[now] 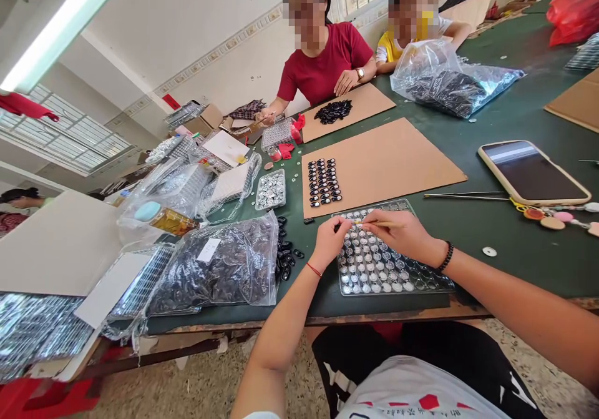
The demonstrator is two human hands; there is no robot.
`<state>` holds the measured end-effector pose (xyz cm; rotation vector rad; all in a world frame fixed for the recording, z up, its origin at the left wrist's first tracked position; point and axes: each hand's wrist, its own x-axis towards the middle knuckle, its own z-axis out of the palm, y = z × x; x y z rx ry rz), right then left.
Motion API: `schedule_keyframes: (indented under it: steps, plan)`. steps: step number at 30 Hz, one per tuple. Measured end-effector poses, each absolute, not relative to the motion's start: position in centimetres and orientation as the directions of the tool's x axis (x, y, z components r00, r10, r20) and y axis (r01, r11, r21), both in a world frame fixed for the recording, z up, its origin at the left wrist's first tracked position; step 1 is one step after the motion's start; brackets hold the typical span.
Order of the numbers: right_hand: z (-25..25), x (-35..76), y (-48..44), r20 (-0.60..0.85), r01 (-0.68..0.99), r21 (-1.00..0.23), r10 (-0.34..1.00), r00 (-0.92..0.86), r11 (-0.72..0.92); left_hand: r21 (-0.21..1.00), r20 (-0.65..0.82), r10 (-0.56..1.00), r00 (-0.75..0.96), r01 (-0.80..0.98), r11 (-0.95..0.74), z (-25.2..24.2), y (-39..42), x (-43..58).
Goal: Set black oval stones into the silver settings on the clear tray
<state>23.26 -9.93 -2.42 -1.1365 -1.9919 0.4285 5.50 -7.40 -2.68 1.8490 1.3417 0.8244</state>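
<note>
My left hand [330, 239] pinches a small dark piece over the top left corner of a clear tray [395, 281] filled with rows of shiny round pieces. My right hand [403, 235] grips a thin yellow stick [381, 223] whose tip points at my left fingers. Both hands hover over the tray's far edge. Just beyond lies a brown cardboard sheet [388, 160] carrying neat rows of black oval stones [322, 182]. Loose black stones [285, 253] are scattered left of the tray.
A plastic bag of black stones [219, 269] lies at left, a phone [531, 172] and long tweezers [463, 195] at right. Across the green table [515, 231] sit two people, with another cardboard sheet [362, 103], a stone pile [333, 111] and a large bag [449, 82].
</note>
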Motion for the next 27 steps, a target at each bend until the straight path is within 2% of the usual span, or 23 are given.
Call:
schedule_keyframes:
  steps: [3, 7, 10, 13, 16, 19, 23, 27]
  plan:
    - [-2.3, 23.3, -10.0, 0.457, 0.537, -0.688, 0.866, -0.201, 0.488, 0.919, 0.017, 0.977, 0.212, 0.381, -0.099, -2.9, -6.9, 5.2]
    - [-2.3, 23.6, -9.8, 0.440, 0.514, -0.759, 0.897, -0.050, 0.401, 0.966, 0.028, 0.994, 0.103, 0.254, -0.054, -2.7, -6.9, 5.0]
    - [-2.3, 23.6, -9.7, 0.411, 0.422, -0.827, 0.911, 0.002, 0.372, 0.979, -0.020, 0.980, 0.198, 0.202, -0.021, -2.5, -7.2, 5.3]
    - [-2.2, 23.3, -9.8, 0.385, 0.340, -0.862, 0.922, -0.045, 0.376, 0.982, -0.038, 0.946, 0.322, 0.188, -0.024, -2.4, -7.7, 5.8]
    - [-2.1, 23.0, -10.1, 0.373, 0.299, -0.876, 0.925, -0.079, 0.379, 0.984, -0.037, 0.941, 0.337, 0.177, -0.025, -2.4, -7.9, 6.0]
    - [-1.9, 23.1, -10.2, 0.352, 0.247, -0.904, 0.935, -0.032, 0.349, 0.987, -0.051, 0.948, 0.316, 0.163, -0.002, -2.6, -7.7, 5.9]
    - [-1.3, 23.8, -10.0, 0.310, 0.139, -0.945, 0.947, 0.079, 0.297, 0.986, -0.053, 0.969, 0.240, 0.165, 0.013, -2.8, -6.8, 5.1]
    - [-1.0, 24.3, -9.7, 0.315, 0.116, -0.947, 0.941, 0.124, 0.301, 0.983, 0.060, 0.998, 0.011, 0.171, -0.061, -2.2, -4.6, 2.6]
